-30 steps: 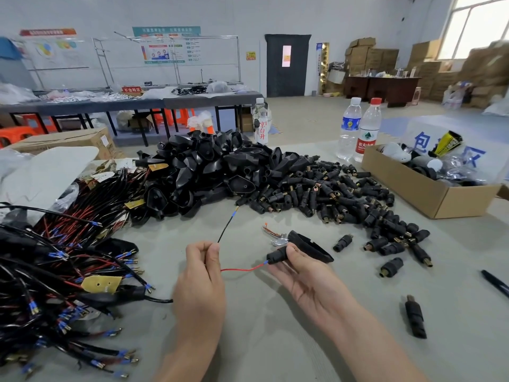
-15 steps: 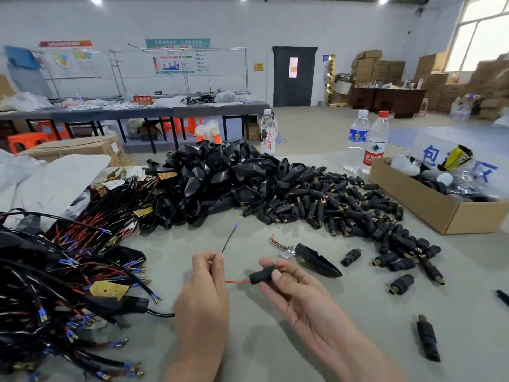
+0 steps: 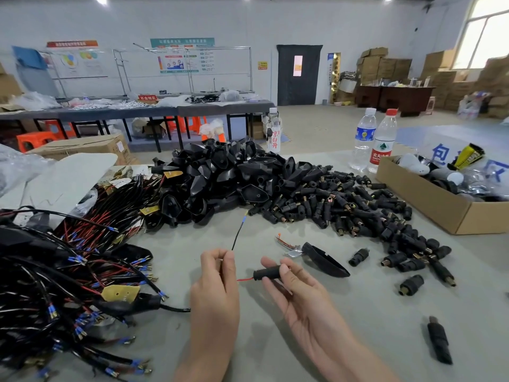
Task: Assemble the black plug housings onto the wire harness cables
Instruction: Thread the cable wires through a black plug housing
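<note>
My left hand [image 3: 217, 288] pinches a harness cable whose thin black wire [image 3: 238, 232] rises from the fingers to a blue-tipped end. A short red wire [image 3: 245, 279] runs from that hand into a small black plug housing [image 3: 266, 272]. My right hand [image 3: 297, 296] holds this housing between thumb and fingertips, palm up. A larger black housing shell [image 3: 325, 260] with a metal clip lies on the table just beyond it. A heap of small plug housings [image 3: 344, 205] and a heap of larger shells [image 3: 220, 177] lie further back.
A tangle of black and red harness cables [image 3: 68, 271] fills the left side. A cardboard box [image 3: 440, 205] stands at the right, with two water bottles [image 3: 374, 139] behind it. Loose plugs [image 3: 439, 339] lie to the right on the grey table [image 3: 358, 326].
The plug housing has slid further along the red wire toward my left hand, and less red wire shows. The larger shell, earlier by my right fingers, now lies on the table.
</note>
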Tool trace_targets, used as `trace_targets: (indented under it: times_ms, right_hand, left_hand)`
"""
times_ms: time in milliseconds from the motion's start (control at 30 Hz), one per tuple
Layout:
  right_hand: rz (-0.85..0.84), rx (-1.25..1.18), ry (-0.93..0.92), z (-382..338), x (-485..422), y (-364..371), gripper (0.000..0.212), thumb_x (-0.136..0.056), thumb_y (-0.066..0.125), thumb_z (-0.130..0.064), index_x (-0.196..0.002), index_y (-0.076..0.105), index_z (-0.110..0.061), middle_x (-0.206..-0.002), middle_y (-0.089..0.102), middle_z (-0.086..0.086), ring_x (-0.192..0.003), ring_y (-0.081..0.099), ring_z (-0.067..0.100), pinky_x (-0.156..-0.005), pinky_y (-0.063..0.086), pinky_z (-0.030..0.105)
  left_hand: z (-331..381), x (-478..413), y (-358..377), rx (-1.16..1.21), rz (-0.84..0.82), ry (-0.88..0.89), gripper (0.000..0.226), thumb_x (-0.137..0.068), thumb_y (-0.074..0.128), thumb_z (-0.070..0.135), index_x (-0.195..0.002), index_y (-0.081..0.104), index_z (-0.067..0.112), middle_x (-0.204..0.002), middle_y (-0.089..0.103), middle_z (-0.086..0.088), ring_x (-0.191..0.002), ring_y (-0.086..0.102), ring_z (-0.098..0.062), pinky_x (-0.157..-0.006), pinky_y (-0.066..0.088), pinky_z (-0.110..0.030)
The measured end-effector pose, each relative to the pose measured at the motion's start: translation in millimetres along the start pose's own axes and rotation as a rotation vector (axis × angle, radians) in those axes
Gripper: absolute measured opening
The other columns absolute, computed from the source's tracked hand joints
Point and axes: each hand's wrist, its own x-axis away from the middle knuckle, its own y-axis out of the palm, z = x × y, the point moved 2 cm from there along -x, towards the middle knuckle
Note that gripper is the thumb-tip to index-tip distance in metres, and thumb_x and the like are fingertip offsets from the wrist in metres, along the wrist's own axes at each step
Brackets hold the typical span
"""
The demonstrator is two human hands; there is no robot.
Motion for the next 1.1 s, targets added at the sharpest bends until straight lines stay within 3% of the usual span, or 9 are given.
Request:
trace_targets:
  times_ms: [267, 400, 533, 633, 733, 800, 900, 967, 1100]
  right_hand:
    - [-0.017, -0.033, 0.064, 3, -2, 2, 0.039, -0.084, 0.064, -0.011, -0.12, 0.062, 0.003, -0.12, 0.067, 0.027, -0.11, 0.068, 0.032, -0.073, 0.061, 0.029]
    - [-0.001, -0.026, 0.081, 1, 1, 7, 0.035, -0.087, 0.062, -0.028, -0.109, 0.062, -0.001, -0.118, 0.067, 0.028, -0.105, 0.07, 0.035, -0.07, 0.062, 0.03]
    - [0.005, -0.011, 0.061, 2, 2, 8, 0.032, -0.086, 0.062, -0.024, -0.11, 0.058, -0.003, -0.118, 0.067, 0.03, -0.107, 0.069, 0.037, -0.076, 0.062, 0.032]
    - [0.008, 0.009, 0.078, 9, 4, 8, 0.036, -0.084, 0.064, -0.022, -0.111, 0.058, 0.0, -0.117, 0.068, 0.027, -0.107, 0.07, 0.031, -0.074, 0.061, 0.029]
    - [0.002, 0.027, 0.066, 11, 3, 8, 0.039, -0.086, 0.06, -0.023, -0.113, 0.059, 0.004, -0.116, 0.069, 0.026, -0.106, 0.07, 0.029, -0.074, 0.061, 0.028]
    - [0.013, 0.062, 0.033, 8, 3, 7, 0.039, -0.089, 0.056, -0.026, -0.112, 0.062, 0.005, -0.115, 0.07, 0.025, -0.103, 0.071, 0.029, -0.074, 0.061, 0.027]
    - [0.055, 0.114, -0.019, 3, 1, 3, 0.035, -0.096, 0.051, -0.025, -0.11, 0.063, 0.004, -0.111, 0.071, 0.025, -0.094, 0.074, 0.027, -0.07, 0.061, 0.026]
    - [0.089, 0.125, -0.038, 0, -1, 0, 0.034, -0.1, 0.048, -0.025, -0.111, 0.062, 0.004, -0.108, 0.072, 0.025, -0.089, 0.075, 0.026, -0.066, 0.06, 0.025]
    - [0.11, 0.132, -0.047, -2, -3, -2, 0.033, -0.101, 0.047, -0.026, -0.109, 0.063, 0.002, -0.107, 0.073, 0.022, -0.089, 0.075, 0.023, -0.065, 0.06, 0.023]
  left_hand:
    - [4, 1, 3, 0.14, -0.025, -0.027, 0.016, -0.095, 0.04, 0.052, -0.089, 0.048, 0.039, -0.07, 0.061, 0.006, -0.062, 0.058, -0.012, -0.054, 0.042, -0.025]
    - [4, 2, 3, 0.113, -0.023, -0.025, 0.014, -0.096, 0.039, 0.051, -0.09, 0.047, 0.041, -0.077, 0.063, 0.014, -0.07, 0.062, -0.008, -0.06, 0.045, -0.024]
    - [3, 1, 4, 0.099, 0.005, -0.048, 0.023, -0.093, 0.036, 0.054, -0.091, 0.047, 0.035, -0.085, 0.063, 0.023, -0.076, 0.062, -0.003, -0.064, 0.045, -0.022]
    - [5, 3, 6, 0.136, -0.003, -0.056, 0.022, -0.093, 0.037, 0.055, -0.09, 0.048, 0.036, -0.082, 0.064, 0.02, -0.073, 0.062, -0.004, -0.063, 0.045, -0.021]
    - [6, 4, 7, 0.188, -0.029, -0.079, 0.018, -0.094, 0.041, 0.052, -0.09, 0.049, 0.037, -0.074, 0.065, 0.013, -0.062, 0.061, -0.009, -0.057, 0.048, -0.029]
    - [8, 3, 8, 0.264, -0.054, -0.123, 0.014, -0.098, 0.046, 0.042, -0.091, 0.053, 0.031, -0.073, 0.066, 0.008, -0.059, 0.061, -0.014, -0.058, 0.052, -0.036]
    - [12, -2, 7, 0.481, -0.124, -0.213, 0.011, -0.1, 0.051, 0.026, -0.095, 0.06, 0.023, -0.074, 0.063, 0.009, -0.069, 0.06, -0.006, -0.068, 0.051, -0.022]
    - [11, -6, 4, 0.59, -0.211, -0.286, 0.016, -0.095, 0.055, 0.033, -0.093, 0.068, 0.024, -0.071, 0.06, 0.007, -0.071, 0.057, -0.006, -0.073, 0.048, -0.021]
    - [10, -10, -4, 0.781, -0.35, -0.43, 0.033, -0.083, 0.058, 0.053, -0.069, 0.066, 0.023, -0.072, 0.054, -0.002, -0.077, 0.051, -0.019, -0.084, 0.042, -0.037]
